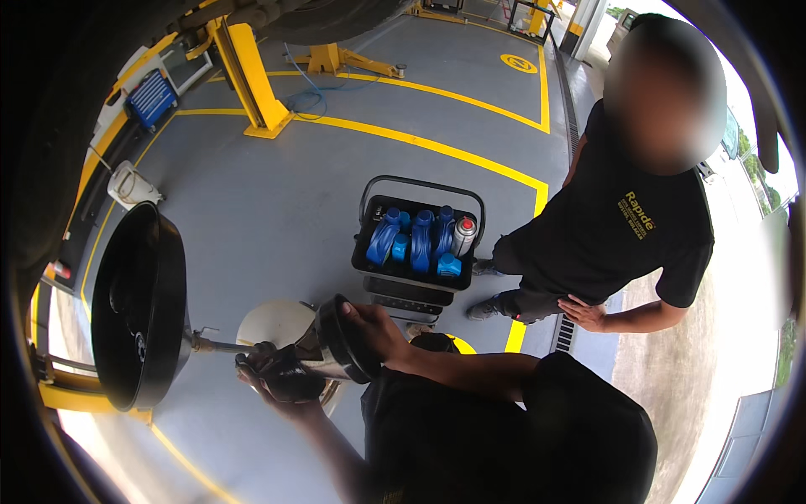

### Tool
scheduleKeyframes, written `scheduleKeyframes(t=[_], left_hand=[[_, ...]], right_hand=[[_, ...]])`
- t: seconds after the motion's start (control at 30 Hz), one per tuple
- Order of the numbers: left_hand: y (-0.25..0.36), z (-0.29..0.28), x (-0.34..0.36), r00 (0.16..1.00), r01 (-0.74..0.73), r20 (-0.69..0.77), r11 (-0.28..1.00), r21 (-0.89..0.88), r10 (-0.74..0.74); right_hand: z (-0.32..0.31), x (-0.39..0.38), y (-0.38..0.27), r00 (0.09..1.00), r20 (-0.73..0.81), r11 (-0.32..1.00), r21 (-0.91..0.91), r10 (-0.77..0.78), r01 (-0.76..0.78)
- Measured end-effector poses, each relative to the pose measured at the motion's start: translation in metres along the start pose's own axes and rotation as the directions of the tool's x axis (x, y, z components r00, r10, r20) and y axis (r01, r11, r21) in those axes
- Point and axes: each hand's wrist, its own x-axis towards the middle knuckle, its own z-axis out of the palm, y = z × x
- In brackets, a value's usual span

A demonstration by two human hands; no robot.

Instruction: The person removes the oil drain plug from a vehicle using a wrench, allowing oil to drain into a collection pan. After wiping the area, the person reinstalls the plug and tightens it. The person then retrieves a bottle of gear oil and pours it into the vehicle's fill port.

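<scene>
My left hand [290, 374], in a black glove, closes around the narrow end of a dark funnel-shaped piece [323, 344]. My bare right hand [374, 332] grips the wide black rim at its other end. The piece lies tilted between both hands; its inside is hidden. Left of my gloved fingers, a large black drain pan [172, 315] is tipped on edge on a metal stem [220, 346] with a small valve. Below the stem and my hands is a round whitish tank top [273, 323], partly covered by them.
Ahead, a black caddy [420, 277] holds several blue bottles [422, 239] and a spray can [463, 235]. A person in black [621, 227] stands right of it. Yellow lift posts [252, 80], a hose [312, 101] and a blue tool cabinet [153, 99] stand farther off. A vehicle's underside [327, 21] hangs overhead.
</scene>
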Motion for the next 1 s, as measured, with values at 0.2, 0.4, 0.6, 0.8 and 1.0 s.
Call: scheduleKeyframes(t=[0.2,0.4,0.6,0.8,1.0], left_hand=[[-0.049,-0.037,-0.004,0.934,0.341,0.137,0.937,-0.068,-0.330],[-0.056,-0.080,0.009,0.945,-0.165,0.263,0.412,0.896,-0.194],[-0.045,-0.046,-0.007,0.969,0.180,0.058,0.842,0.509,-0.242],[-0.017,-0.021,0.027,0.890,0.407,0.259,0.911,-0.074,-0.376],[0.026,-0.021,0.001,0.882,0.461,0.343,0.743,-0.485,-0.323]], right_hand=[[-0.048,-0.007,-0.089,0.735,0.344,0.559,-0.485,-0.585,0.672],[-0.081,-0.016,-0.117,0.761,0.224,0.639,-0.430,-0.609,0.638],[-0.080,-0.016,-0.102,0.779,0.231,0.690,-0.366,-0.582,0.624],[-0.035,-0.032,-0.054,0.792,-0.055,0.733,-0.423,-0.607,0.533],[0.000,-0.043,-0.013,0.628,0.091,0.487,-0.548,-0.773,0.680]])
